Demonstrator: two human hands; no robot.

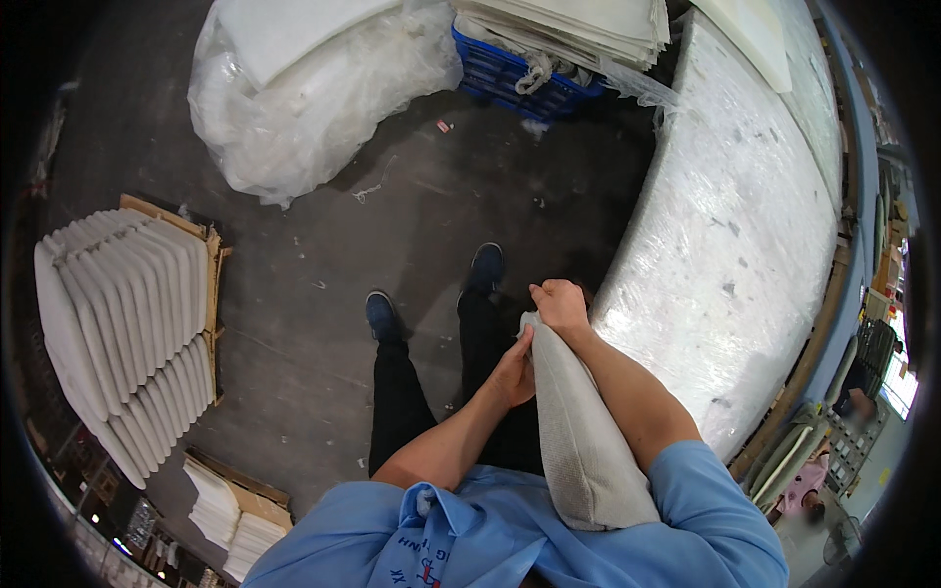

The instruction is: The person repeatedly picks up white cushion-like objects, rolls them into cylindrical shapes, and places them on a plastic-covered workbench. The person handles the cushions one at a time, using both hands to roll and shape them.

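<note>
grey cushion (583,431) partly hidden by hands (515,372) (563,306), pink-clad person (806,485) blurred

1. Ahead of you sat a blue crate (485,78), with stacked pale sheets (608,34) above it.
2. Ahead-left, you had a big bundle in clear plastic (323,127).
3. To your right lay a large film-wrapped slab (725,245), dark flecks on it.
4. Dark floor (284,269) before you carried a red-and-white scrap (444,126) and pale thread (363,196).
5. Far off to your right was a person in pink (806,483).
</note>
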